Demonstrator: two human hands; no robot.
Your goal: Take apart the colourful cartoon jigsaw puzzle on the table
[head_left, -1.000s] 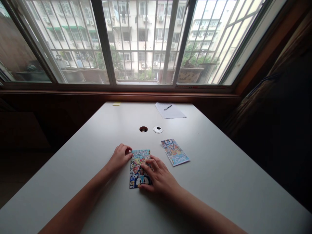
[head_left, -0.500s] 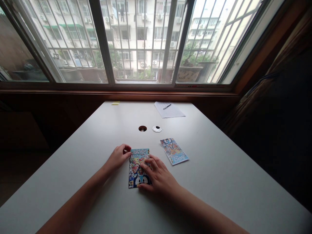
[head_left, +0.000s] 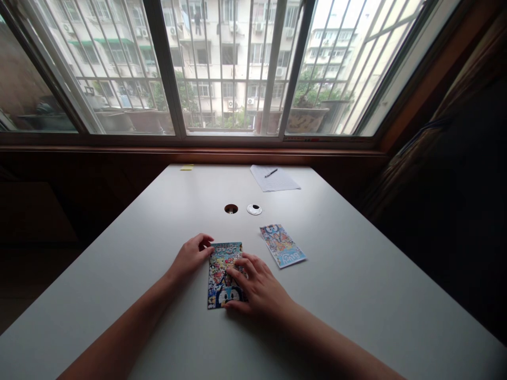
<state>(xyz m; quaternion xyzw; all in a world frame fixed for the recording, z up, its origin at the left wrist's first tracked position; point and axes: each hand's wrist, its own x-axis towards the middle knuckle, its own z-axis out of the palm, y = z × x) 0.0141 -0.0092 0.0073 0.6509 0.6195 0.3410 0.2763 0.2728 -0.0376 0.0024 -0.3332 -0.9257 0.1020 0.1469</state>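
A small rectangular jigsaw puzzle, with many colourful cartoon figures and a blue penguin-like face near its lower edge, lies on the white table. My left hand touches its upper left corner with curled fingers and thumb. On the right side, my right hand rests with fingers spread over the puzzle and the thumb near its bottom edge, hiding part of the picture. A printed sheet with a similar picture lies flat to the right, turned at an angle and apart from both hands.
Beyond the hands are a round hole in the white table and its loose round cover. White papers with a pen and a yellow note lie at the far edge, below a barred window.
The puzzle has shifted slightly left, and its bottom edge sits a little nearer me. Both hands stay in almost the same place.
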